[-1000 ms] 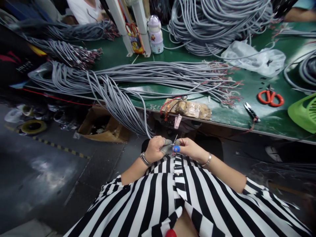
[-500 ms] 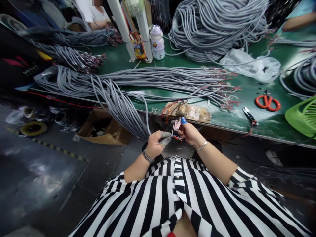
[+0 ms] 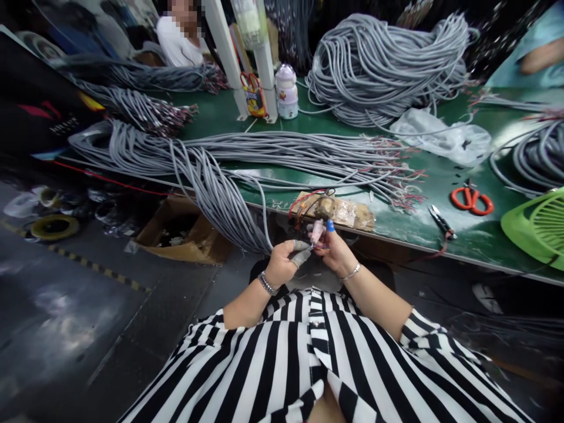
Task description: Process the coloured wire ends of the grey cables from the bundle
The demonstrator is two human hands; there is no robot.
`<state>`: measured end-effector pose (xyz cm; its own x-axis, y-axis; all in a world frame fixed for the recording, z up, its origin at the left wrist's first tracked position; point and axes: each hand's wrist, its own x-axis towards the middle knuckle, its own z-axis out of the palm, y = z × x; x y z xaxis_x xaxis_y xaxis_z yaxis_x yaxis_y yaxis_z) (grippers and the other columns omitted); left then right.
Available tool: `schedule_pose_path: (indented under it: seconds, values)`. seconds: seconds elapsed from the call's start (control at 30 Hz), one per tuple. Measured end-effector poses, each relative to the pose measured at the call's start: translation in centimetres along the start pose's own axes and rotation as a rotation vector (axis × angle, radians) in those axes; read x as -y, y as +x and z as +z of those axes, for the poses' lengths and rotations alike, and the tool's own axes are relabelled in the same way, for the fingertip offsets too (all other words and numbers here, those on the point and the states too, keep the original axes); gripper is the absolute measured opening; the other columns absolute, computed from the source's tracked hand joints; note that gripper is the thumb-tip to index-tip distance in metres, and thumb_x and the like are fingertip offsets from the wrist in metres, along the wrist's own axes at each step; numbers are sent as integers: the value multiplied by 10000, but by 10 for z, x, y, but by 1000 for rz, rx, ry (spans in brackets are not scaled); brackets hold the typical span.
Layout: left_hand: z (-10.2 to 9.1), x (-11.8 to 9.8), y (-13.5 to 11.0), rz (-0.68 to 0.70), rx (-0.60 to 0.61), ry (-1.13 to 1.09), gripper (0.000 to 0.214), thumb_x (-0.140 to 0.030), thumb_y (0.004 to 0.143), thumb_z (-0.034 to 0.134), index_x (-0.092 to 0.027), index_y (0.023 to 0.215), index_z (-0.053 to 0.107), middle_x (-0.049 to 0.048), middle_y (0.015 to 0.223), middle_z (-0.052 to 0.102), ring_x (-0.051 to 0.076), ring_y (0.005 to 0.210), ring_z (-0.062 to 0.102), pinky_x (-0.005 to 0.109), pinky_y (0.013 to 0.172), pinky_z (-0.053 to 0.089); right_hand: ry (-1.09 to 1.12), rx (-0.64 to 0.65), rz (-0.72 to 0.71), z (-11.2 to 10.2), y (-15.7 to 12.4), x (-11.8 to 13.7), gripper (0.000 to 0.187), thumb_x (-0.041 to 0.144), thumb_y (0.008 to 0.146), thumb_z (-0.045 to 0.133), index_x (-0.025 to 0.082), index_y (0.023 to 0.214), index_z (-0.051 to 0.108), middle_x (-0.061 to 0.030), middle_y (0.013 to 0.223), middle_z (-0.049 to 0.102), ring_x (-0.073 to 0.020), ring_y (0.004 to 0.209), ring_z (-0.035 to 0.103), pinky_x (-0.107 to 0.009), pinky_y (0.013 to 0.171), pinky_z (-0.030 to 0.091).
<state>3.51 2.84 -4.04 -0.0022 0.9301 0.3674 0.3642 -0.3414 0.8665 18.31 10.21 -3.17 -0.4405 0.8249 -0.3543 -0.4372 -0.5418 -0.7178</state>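
My left hand (image 3: 282,265), with grey coverings on its fingertips, is closed in a pinch on the end of a grey cable. Thin coloured wires (image 3: 323,249) stick out of that end towards the right. My right hand (image 3: 340,254), a blue covering on its thumb, is closed at the wires, its fingertips close to those of the left. A pale pink piece (image 3: 316,231) shows at its fingers; whether it is a finger wrap or a held part I cannot tell. From the left hand, the grey cable bundle (image 3: 233,208) runs up over the table edge.
A taped brown block (image 3: 348,212) with wires lies at the table edge. Right of it are cutting pliers (image 3: 440,222), orange-handled scissors (image 3: 471,200) and a green basket (image 3: 535,232). Behind lie more grey cables (image 3: 308,150), a large coil (image 3: 383,70) and a bottle (image 3: 286,93).
My right fingers have come down to the wires by the left fingertips, and the white wire that stood upright no longer shows. The whole view has shifted slightly.
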Motion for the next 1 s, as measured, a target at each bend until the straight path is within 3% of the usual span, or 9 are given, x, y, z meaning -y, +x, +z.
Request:
schedule_pose_path:
  seconds: [0.1,0.27,0.47,0.6,0.73,0.87,0.93,1.0]
  values:
    - [-6,-4,-10,56,20,19,156,-292,837,689,-157,909,724,55,787,732,151,721,685,275,703,565,30,48,45,-8,-1,-4,571,760,718,602,193,763,559,22,595,519,-58,432,204,-203,384,92]
    - [-17,-11,-28,149,55,41,135,-274,840,686,-162,904,727,54,746,712,141,676,663,252,642,540,4,129,90,-27,-9,-10,566,722,666,683,178,740,544,25,644,531,-33,436,157,-197,401,25]
    - [-21,-4,-38,156,47,61,97,-233,843,674,-165,901,714,50,766,718,136,676,662,244,629,533,-195,255,162,-27,-37,-23,517,626,640,763,155,700,559,52,548,476,-16,410,186,-193,394,86]
    - [-22,2,-41,144,138,145,118,-265,858,651,-175,901,714,51,775,724,147,697,653,269,667,527,-268,97,81,-17,-41,-20,431,453,578,836,172,664,521,56,524,484,-37,432,328,-183,406,203]
    - [-27,13,-48,49,308,330,111,-247,854,631,-180,878,716,47,768,721,161,717,642,290,713,507,-231,-129,-21,-28,-34,-8,363,424,629,758,182,647,488,73,492,450,-14,384,198,-184,377,93]
    - [-39,23,-45,-31,524,392,116,-206,779,671,-195,890,703,51,908,731,192,864,669,326,826,521,-227,-119,25,-49,-35,-13,402,522,674,722,161,712,550,55,543,496,-4,378,178,-186,380,70]
    - [-48,21,-32,10,519,329,149,-199,791,654,-197,936,692,61,997,725,195,935,669,340,873,523,-236,-105,86,-55,-37,-20,430,553,679,719,154,733,566,42,564,517,-5,382,185,-190,384,68]
    - [-56,14,-10,70,402,289,150,-202,845,600,-195,971,682,68,1013,717,181,947,666,334,884,525,-220,-110,131,-57,-38,-27,426,547,683,721,155,734,563,41,572,520,-5,385,178,-194,391,58]
